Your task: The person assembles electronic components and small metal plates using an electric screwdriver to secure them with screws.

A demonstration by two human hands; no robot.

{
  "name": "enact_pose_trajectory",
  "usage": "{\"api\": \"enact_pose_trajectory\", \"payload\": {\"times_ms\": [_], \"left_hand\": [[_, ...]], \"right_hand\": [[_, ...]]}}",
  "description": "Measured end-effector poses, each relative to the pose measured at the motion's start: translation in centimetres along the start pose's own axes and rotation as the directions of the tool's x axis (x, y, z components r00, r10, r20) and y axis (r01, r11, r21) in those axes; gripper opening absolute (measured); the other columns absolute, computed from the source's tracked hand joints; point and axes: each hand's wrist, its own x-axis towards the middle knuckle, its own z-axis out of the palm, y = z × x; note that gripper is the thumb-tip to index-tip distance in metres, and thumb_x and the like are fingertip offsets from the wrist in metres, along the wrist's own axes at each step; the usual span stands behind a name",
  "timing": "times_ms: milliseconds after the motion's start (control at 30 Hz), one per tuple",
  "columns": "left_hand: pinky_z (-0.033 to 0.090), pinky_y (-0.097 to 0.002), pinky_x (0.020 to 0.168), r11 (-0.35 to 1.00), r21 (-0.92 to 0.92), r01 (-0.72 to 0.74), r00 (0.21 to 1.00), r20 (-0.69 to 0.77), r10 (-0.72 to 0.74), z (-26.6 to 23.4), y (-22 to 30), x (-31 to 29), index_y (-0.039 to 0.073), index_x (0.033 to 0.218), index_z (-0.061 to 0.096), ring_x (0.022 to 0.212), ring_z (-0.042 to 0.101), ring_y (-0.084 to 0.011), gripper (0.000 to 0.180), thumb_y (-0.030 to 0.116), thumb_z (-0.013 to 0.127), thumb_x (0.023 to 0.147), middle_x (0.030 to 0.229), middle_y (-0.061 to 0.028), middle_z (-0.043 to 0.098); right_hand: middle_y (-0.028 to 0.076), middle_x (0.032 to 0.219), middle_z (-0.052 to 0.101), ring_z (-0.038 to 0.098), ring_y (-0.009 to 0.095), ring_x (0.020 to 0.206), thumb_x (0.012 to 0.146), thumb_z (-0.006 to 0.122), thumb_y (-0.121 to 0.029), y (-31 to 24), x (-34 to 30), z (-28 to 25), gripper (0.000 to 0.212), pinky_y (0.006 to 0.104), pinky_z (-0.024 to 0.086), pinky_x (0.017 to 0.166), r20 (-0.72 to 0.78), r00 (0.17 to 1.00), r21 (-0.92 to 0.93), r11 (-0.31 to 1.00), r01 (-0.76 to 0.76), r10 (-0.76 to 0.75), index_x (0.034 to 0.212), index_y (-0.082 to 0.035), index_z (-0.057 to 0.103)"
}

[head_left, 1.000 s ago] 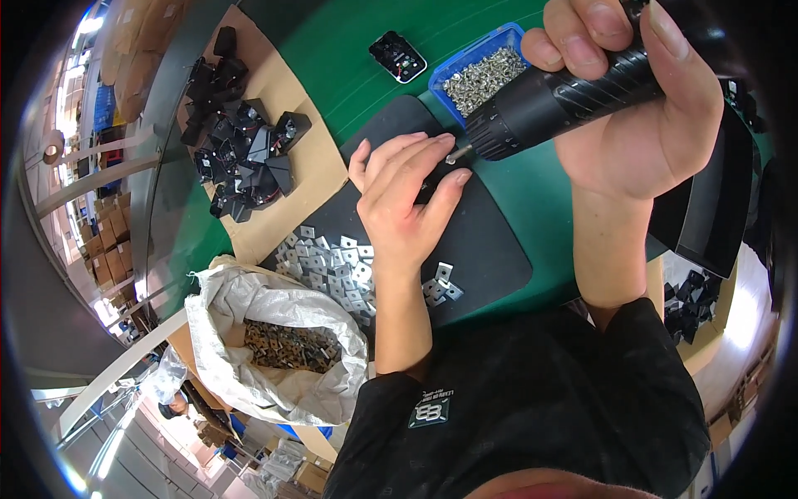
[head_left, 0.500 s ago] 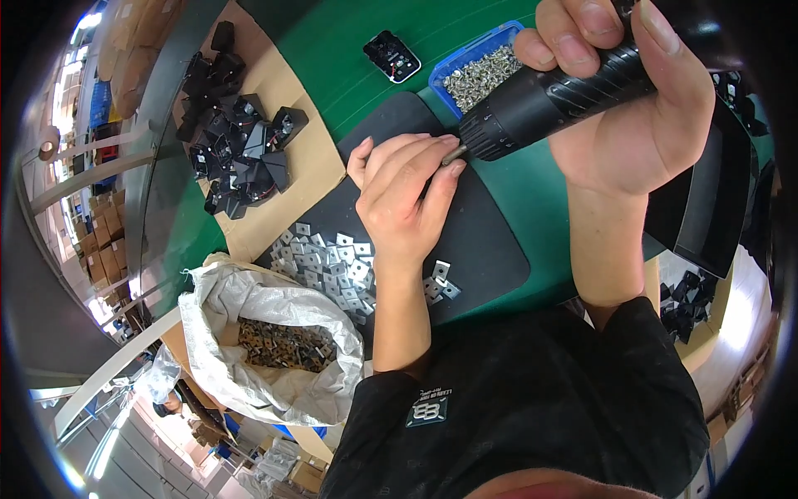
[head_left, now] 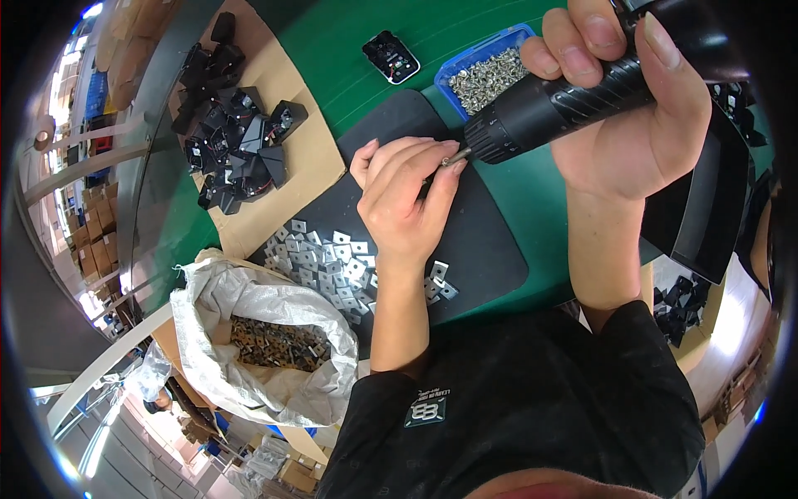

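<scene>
My right hand [head_left: 640,108] is wrapped around a black electric screwdriver [head_left: 532,116], which slants down toward my left hand. Its thin metal bit [head_left: 462,155] ends between the thumb and forefinger of my left hand [head_left: 407,187]. A small screw [head_left: 446,162] shows at the bit's tip, pinched by those fingers. The other left fingers curl over, so anything under them is hidden. Both hands are above a dark mat [head_left: 474,241]. Several silvery square plates with holes [head_left: 332,270] lie on it beside my left wrist. A blue bin [head_left: 442,76] full of screws [head_left: 486,81] stands beyond the screwdriver.
Black plastic housings [head_left: 241,150] are heaped on cardboard [head_left: 312,158] at the left. An opened black device [head_left: 391,58] lies on the green table [head_left: 332,50]. A white woven sack [head_left: 208,333] of small metal parts sits near left. Large black panels [head_left: 706,208] stand at right.
The bit's tip has drawn slightly back from the left fingers, and the screw there shows more clearly. Both hands keep nearly the same place and grip.
</scene>
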Motion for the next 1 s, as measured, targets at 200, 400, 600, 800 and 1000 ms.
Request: {"api": "enact_pose_trajectory", "payload": {"times_ms": [200, 400, 600, 800, 1000], "left_hand": [[0.036, -0.0371, 0.099, 0.999, -0.018, 0.036, 0.999, -0.033, -0.037, 0.1, -0.1, -0.2, 0.008, 0.086, 0.075, 0.091, 0.069, -0.0165, 0.014, 0.008, 0.082, 0.073, 0.088, -0.0011, 0.074], [0.036, -0.0372, 0.099, 0.998, 0.007, 0.061, 0.997, -0.050, -0.061, -0.2, 0.0, -0.3, 0.009, 0.084, 0.076, 0.090, 0.069, -0.0163, 0.012, 0.010, 0.082, 0.074, 0.086, -0.0004, 0.074], [0.033, -0.0410, 0.104, 0.990, 0.123, 0.076, 0.996, 0.033, -0.081, -1.0, 0.1, -0.4, 0.008, 0.107, 0.072, 0.105, 0.066, -0.0207, 0.043, 0.020, 0.087, 0.069, 0.107, -0.0048, 0.073], [0.027, -0.0501, 0.112, 0.955, 0.279, 0.097, 0.921, 0.339, -0.193, -3.7, -1.8, -1.8, 0.010, 0.152, 0.039, 0.139, 0.041, -0.0337, 0.114, 0.032, 0.092, 0.054, 0.156, -0.0143, 0.040], [0.033, -0.0477, 0.109, 0.934, 0.331, 0.135, 0.898, 0.357, -0.256, -3.1, -3.2, -3.8, 0.011, 0.146, 0.048, 0.131, 0.049, -0.0336, 0.100, 0.024, 0.092, 0.057, 0.138, -0.0149, 0.056]], "right_hand": [[0.004, 0.084, 0.063, 0.061, 0.017, 0.068, 0.095, 0.061, -0.025, 0.4, -0.6, 0.2, 0.047, 0.0352, 0.053, 0.069, 0.000, 1.000, 0.043, 0.999, -0.019, 0.019, 0.134, -0.002, 0.049], [0.004, 0.082, 0.062, 0.061, 0.017, 0.068, 0.095, 0.061, -0.024, 0.7, -0.8, 0.5, 0.045, 0.0348, 0.053, 0.070, 0.017, 1.000, 0.008, 1.000, -0.017, 0.017, 0.132, -0.003, 0.049], [0.007, 0.079, 0.060, 0.059, 0.018, 0.066, 0.090, 0.064, -0.021, 1.9, -0.7, 0.4, 0.046, 0.0339, 0.053, 0.068, 0.012, 0.998, 0.018, 0.998, -0.063, 0.063, 0.128, 0.000, 0.049], [0.010, 0.076, 0.058, 0.058, 0.019, 0.063, 0.084, 0.067, -0.017, 3.3, -0.7, -0.2, 0.048, 0.0328, 0.052, 0.064, -0.042, 0.994, 0.028, 0.995, -0.097, 0.098, 0.123, 0.004, 0.050], [0.011, 0.078, 0.060, 0.059, 0.018, 0.064, 0.080, 0.070, -0.007, 3.1, -0.6, 1.2, 0.043, 0.0305, 0.051, 0.065, -0.074, 0.960, 0.001, 0.963, -0.270, 0.269, 0.117, 0.004, 0.051]]}}
